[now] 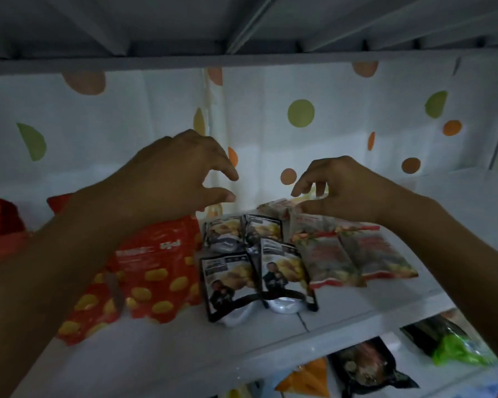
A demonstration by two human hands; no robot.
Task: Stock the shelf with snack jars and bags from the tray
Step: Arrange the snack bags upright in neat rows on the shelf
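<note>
Both my hands are raised above a white shelf (184,349). My left hand (181,173) hovers over the red snack bags (158,271) with fingers loosely curled, holding nothing. My right hand (342,188) hangs over the back of the red-and-green snack bags (354,254), fingers spread and loosely bent, with its thumb close to a bag at the rear (276,206); contact cannot be judged. Several black-and-white pouches (256,271) stand between the two groups. No tray or jar is in view.
A white dotted sheet (270,124) lines the back of the shelf. Another shelf board (242,57) sits close overhead. On the shelf below lie a green-and-black bag (449,346), a dark pouch (368,366) and an orange bag (308,377). Bare shelf surface shows at the right.
</note>
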